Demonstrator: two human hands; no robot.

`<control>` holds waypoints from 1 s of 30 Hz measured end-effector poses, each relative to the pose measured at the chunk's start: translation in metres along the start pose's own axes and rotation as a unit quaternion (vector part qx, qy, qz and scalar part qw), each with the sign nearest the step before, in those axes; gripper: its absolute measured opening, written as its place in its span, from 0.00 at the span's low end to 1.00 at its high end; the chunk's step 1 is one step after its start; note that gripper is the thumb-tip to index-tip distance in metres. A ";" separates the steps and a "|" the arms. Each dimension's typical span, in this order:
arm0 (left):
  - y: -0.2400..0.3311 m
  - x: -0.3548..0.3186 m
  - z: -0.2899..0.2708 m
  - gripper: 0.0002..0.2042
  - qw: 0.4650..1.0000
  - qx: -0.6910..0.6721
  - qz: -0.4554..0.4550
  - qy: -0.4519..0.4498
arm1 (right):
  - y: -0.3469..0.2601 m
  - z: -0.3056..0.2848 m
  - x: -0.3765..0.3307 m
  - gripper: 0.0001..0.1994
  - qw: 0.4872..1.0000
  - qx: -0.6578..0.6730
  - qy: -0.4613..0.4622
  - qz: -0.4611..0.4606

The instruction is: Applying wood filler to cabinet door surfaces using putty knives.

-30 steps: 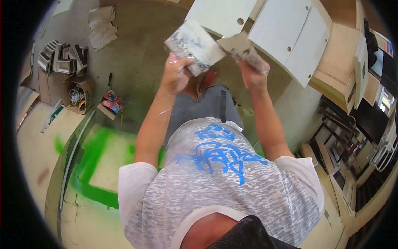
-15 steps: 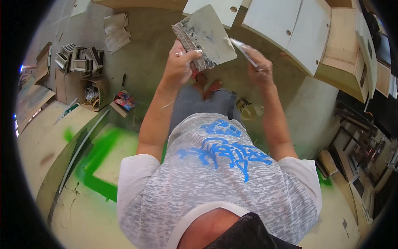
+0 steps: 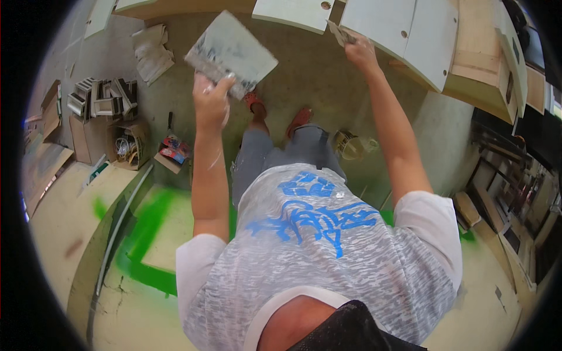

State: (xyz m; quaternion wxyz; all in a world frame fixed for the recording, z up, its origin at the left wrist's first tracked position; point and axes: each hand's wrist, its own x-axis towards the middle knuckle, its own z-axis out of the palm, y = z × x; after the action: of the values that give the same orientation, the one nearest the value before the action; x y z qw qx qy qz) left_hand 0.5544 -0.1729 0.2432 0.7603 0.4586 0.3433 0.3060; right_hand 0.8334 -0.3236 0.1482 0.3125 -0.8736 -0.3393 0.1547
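Head view, pale grey rectangular board [image 3: 239, 49], flat, dark-smeared, crusty-edged

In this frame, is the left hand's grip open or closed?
Closed: the left hand holds the smeared board by its lower edge, thumb laid across it.

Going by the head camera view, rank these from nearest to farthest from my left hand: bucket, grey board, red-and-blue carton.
From your left hand, as the picture shows it:
1. Grey board: held in it.
2. Red-and-blue carton: on the floor, lower left.
3. Bucket: on the floor, right of your legs.
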 end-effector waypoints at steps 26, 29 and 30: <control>-0.002 0.039 -0.096 0.25 0.981 0.009 -0.195 0.004 | -0.018 0.087 0.027 0.19 0.950 -0.273 -0.103 0.109; -0.004 0.042 -0.100 0.26 0.977 0.022 -0.210 -0.017 | -0.018 0.089 -0.011 0.18 0.978 -0.173 -0.111 0.035; -0.004 0.042 -0.099 0.26 0.978 0.020 -0.205 -0.025 | -0.028 0.082 -0.019 0.17 0.978 -0.150 -0.127 0.065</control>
State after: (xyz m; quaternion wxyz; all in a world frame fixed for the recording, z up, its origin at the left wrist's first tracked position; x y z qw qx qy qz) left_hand 0.5002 -0.0935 0.1954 0.8059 0.4014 0.4169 0.1248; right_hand 0.7662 -0.2842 0.1058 0.1218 -0.9039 -0.3382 0.2318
